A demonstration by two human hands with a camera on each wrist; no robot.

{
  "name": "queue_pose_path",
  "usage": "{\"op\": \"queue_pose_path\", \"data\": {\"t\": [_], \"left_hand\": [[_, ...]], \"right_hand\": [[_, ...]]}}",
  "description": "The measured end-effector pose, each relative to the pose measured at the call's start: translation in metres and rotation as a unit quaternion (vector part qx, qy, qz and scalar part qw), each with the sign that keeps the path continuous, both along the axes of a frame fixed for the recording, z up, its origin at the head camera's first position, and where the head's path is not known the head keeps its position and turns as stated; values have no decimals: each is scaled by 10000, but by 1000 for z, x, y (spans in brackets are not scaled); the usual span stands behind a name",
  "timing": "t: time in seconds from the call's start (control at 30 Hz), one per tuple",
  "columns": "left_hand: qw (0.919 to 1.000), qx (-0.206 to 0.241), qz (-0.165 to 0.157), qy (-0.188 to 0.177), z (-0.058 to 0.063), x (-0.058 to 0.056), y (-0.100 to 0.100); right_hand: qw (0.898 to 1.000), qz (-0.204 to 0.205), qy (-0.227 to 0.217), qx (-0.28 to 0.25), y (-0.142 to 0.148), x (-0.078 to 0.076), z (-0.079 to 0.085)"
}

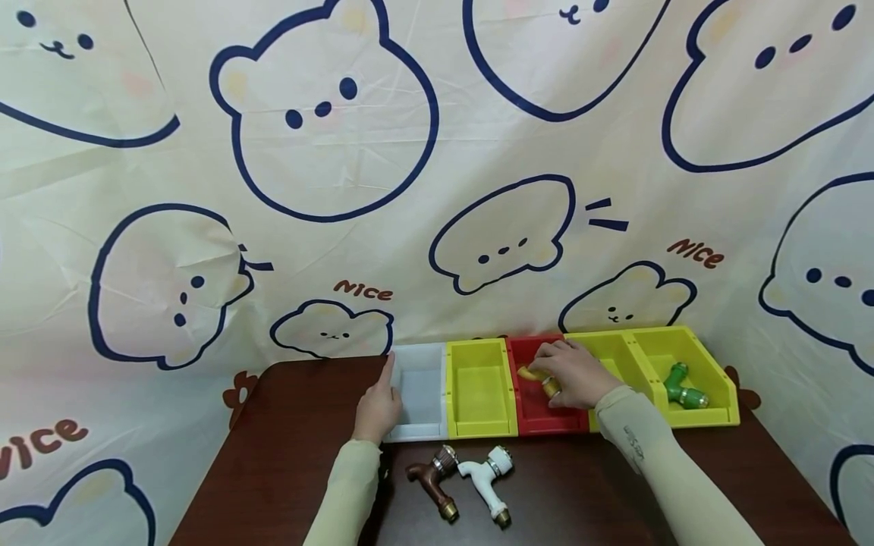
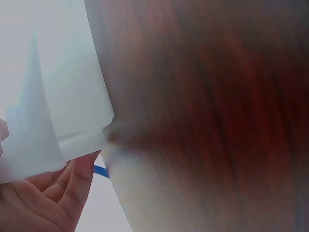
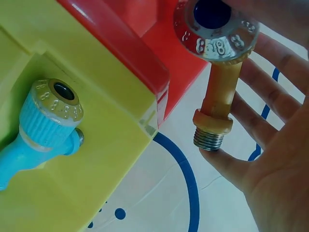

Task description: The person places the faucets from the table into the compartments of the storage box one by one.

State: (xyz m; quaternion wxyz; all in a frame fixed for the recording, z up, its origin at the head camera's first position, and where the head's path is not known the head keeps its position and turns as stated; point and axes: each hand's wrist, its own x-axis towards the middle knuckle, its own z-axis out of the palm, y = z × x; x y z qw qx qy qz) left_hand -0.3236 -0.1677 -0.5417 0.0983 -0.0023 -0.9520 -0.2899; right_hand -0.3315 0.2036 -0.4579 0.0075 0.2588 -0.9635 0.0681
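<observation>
My right hand holds a yellow faucet over the red bin, its threaded end at a fingertip in the right wrist view. A blue faucet lies in the adjoining yellow bin; the arm hides it in the head view. At the row's left end, my left hand pinches the side wall of the light grey bin, index finger stretched along it. In the left wrist view, fingers show beyond that wall.
A brown faucet and a white faucet lie on the dark wood table before the bins. A green faucet is in the far right yellow bin. Another yellow bin stands beside the grey one. Printed cloth hangs behind.
</observation>
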Motion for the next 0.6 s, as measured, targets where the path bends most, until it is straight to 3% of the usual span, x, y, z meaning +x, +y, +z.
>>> {"op": "queue_pose_path", "data": {"t": [0.23, 0.6], "left_hand": [[10000, 25, -21, -10, 0, 0, -1], [9999, 87, -93, 15, 1, 1, 0]], "right_hand": [[9999, 33, 42, 156, -2, -2, -3], [9992, 149, -250, 280, -6, -8, -15]]}}
